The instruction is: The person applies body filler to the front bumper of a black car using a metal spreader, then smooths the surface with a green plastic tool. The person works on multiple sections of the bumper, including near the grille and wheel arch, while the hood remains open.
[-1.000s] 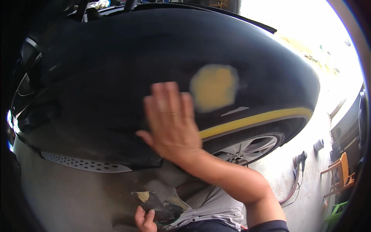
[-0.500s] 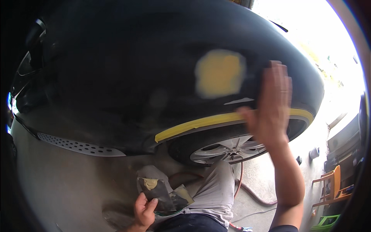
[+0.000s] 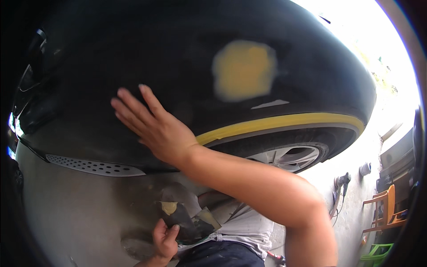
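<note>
Near lower edge of panel (image 3: 164,58), right hand (image 3: 161,129) spread; well below, left hand (image 3: 165,240) clamped on dark plate (image 3: 181,223).

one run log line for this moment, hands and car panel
left hand: grips dark flat piece bearing tan paste | right hand: open over dark car panel, contact unclear | nearby: tan patch above yellow strip

Patch (image 3: 244,70) on vehicle panel (image 3: 147,53), above tape strip (image 3: 289,121); wheel (image 3: 293,154) below strip. Right hand (image 3: 158,127) before panel, left of patch. Side step (image 3: 93,166) at lower left. Paste (image 3: 169,207) on sheet (image 3: 181,226) in left hand (image 3: 165,240). Power tool (image 3: 343,180) on floor (image 3: 71,200), right of wheel; chair (image 3: 388,207) farther right.
</note>
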`<state>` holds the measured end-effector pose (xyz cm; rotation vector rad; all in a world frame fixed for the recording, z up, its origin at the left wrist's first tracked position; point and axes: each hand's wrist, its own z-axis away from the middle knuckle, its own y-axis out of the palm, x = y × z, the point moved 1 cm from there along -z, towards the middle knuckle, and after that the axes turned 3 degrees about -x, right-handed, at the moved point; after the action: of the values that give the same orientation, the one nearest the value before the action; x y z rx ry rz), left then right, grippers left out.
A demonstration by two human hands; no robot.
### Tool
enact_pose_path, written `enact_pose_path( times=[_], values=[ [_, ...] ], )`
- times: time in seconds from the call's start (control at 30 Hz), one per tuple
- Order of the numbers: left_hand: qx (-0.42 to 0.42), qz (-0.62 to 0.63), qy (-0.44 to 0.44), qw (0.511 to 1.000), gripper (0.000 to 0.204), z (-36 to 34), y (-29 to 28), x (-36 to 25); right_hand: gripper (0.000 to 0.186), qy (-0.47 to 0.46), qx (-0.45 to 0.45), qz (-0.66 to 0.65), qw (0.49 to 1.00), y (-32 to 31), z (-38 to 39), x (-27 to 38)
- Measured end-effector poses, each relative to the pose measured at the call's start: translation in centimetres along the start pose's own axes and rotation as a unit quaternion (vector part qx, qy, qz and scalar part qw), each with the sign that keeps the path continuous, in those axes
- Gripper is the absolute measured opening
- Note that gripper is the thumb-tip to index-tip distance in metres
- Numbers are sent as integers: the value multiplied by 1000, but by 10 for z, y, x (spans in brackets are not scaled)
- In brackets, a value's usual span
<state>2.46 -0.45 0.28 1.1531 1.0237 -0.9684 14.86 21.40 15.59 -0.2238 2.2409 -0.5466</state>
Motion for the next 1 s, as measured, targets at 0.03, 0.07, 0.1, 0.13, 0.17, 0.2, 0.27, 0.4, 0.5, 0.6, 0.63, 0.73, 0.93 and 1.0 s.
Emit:
enact_pose_path(
  times=[0.03,0.07,0.1,0.13,0.17,0.2,0.27,0.4,0.5,0.6,0.63,0.73,0.93,1.0],
  values=[
    [13,-11,-3,1000,21,-2,-1,0,77,-58,14,4,998,0,6,-11],
    [28,-21,-6,999,23,-4,-1,0,76,-114,31,10,993,-2,18,-25],
    [28,-21,-2,999,25,-3,-2,0,77,-79,51,-18,995,-17,31,-49],
    [22,-24,2,999,27,1,-5,1,77,-24,62,-101,993,-27,45,-73],
    [13,-29,8,999,29,4,-8,1,78,38,80,-140,986,-41,59,-96],
    [11,-31,15,999,31,4,-8,0,86,115,96,-169,974,-52,82,-124],
    [15,2,17,1000,31,-2,-7,1,87,247,17,-97,964,-66,134,-162],
    [58,13,-9,998,33,-5,-3,17,86,479,-11,13,878,-61,147,-188],
    [17,5,15,1000,33,0,-10,5,93,351,3,-86,933,-50,46,-111],
    [25,15,32,999,33,2,-4,8,91,207,-41,-134,968,-26,-24,-48],
    [16,21,51,998,33,4,-8,11,87,163,-58,-90,981,-19,-43,-30],
    [15,-9,81,997,35,6,0,1,83,7,-68,-16,998,-10,-62,-21],
    [4,-85,53,995,32,4,17,-17,84,122,-30,-188,974,-40,21,-127],
    [-14,-191,57,980,24,11,14,-24,86,265,-17,-165,950,-56,74,-168]
  ],
)
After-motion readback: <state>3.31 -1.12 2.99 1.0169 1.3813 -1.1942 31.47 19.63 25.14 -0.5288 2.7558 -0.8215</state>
